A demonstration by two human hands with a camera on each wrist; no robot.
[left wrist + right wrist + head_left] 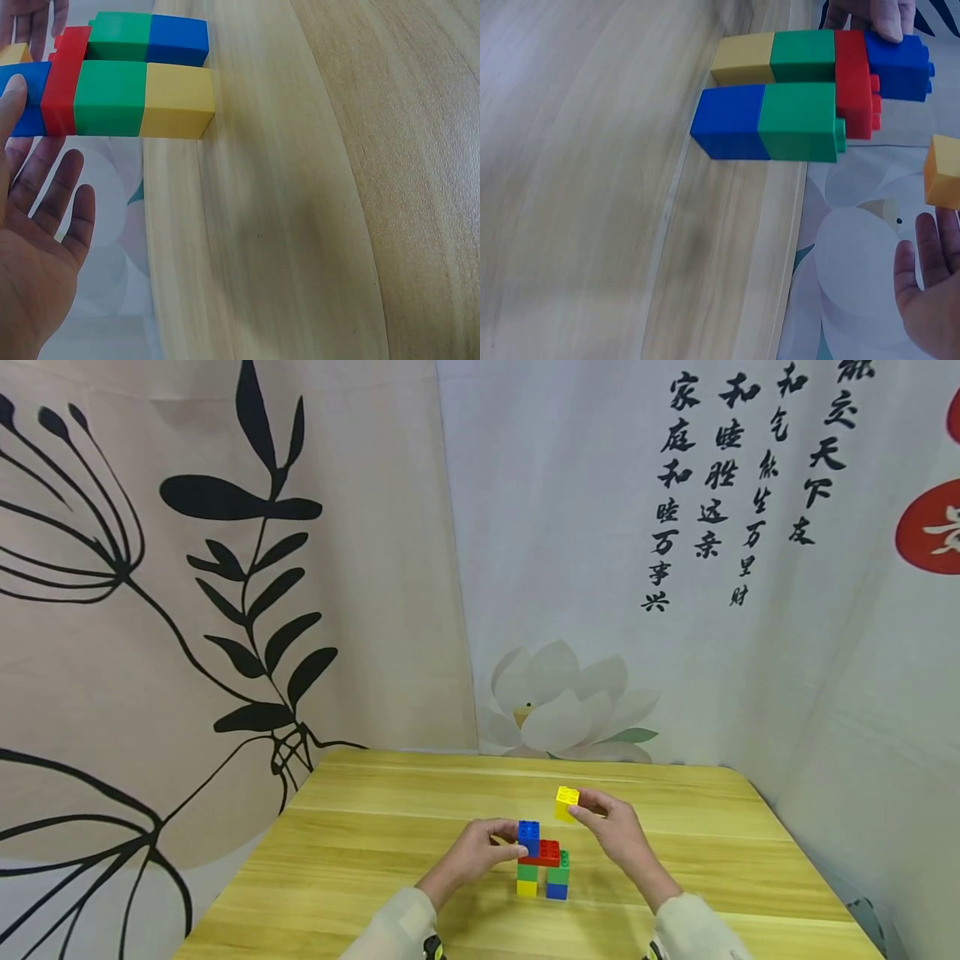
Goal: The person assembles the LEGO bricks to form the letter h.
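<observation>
A small bridge of toy building bricks stands on the wooden table. Its left pillar is a yellow brick (527,888) under a green brick (528,872); its right pillar is a blue brick (557,892) under another green brick (558,874). Across both lies a red brick (550,853), leaving some studs of the right green brick bare. My left hand (480,847) pinches the blue brick (528,837) on the red brick's left end. Above and right of the bridge, my right hand (617,833) holds a yellow brick (566,803) between thumb and fingers, apart from the stack.
The wooden table (405,793) reaches back to a hanging cloth (375,568) with printed plants, a lotus and dark writing. The table's far edge lies behind the hands, and its right edge slants away beside the cloth.
</observation>
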